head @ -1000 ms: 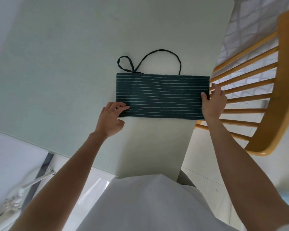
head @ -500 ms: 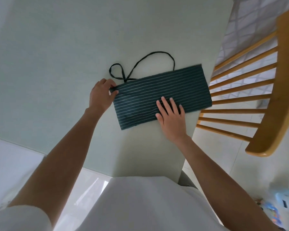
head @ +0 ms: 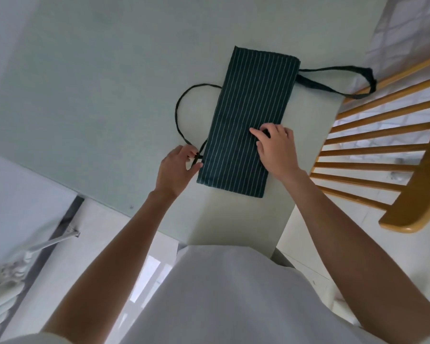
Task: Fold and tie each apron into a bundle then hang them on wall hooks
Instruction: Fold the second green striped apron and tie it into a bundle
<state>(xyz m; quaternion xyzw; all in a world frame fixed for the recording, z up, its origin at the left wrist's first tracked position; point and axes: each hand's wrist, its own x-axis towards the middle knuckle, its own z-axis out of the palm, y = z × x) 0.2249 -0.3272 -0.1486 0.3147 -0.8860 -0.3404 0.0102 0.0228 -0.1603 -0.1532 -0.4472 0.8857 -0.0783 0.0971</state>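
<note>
A dark green apron [head: 248, 112] with thin white stripes lies folded into a long rectangle on the pale green table [head: 109, 83], its long side pointing away from me. A thin tie strap [head: 181, 108] loops out on its left; a wider neck loop [head: 338, 80] trails off to the right toward the table edge. My left hand [head: 176, 170] pinches the thin strap at the apron's near left edge. My right hand [head: 276, 150] rests on the near half of the apron with its fingers curled, pressing the cloth down.
A wooden spindle-back chair [head: 382, 145] stands close against the table's right edge. The table's near edge runs just in front of my body. White floor and a white rack [head: 18, 264] lie at the lower left.
The apron has been turned from lying crosswise to lying lengthwise away from me. The neck loop now trails right. My left hand has moved down to the strap near the corner.
</note>
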